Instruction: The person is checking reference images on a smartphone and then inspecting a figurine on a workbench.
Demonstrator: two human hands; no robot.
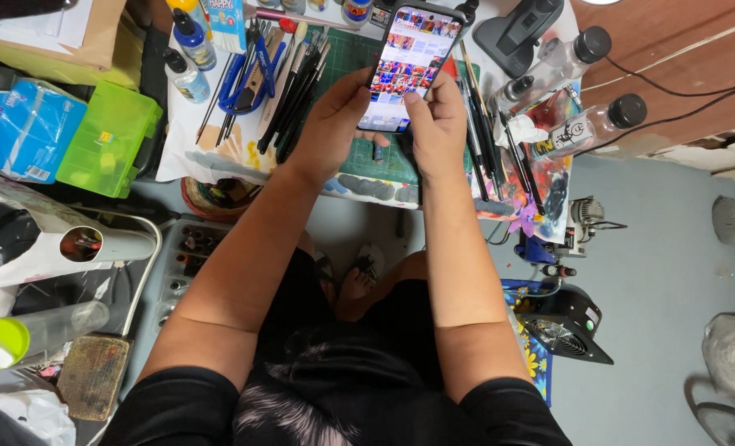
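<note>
Overhead, both hands grip a phone (411, 66) above the green mat (384, 157): left hand (334, 116) fingers wrapped round its edge, right hand (438, 124) thumb on the screen. Brushes (297, 83) lie left, bottles (582, 91) right.

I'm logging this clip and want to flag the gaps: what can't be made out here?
- Head view: the thumbnails on the phone are too small to read.
- The green cutting mat is mostly hidden by the left hand, right hand and phone.
- The tray of small pots is partly covered by the left forearm.
</note>
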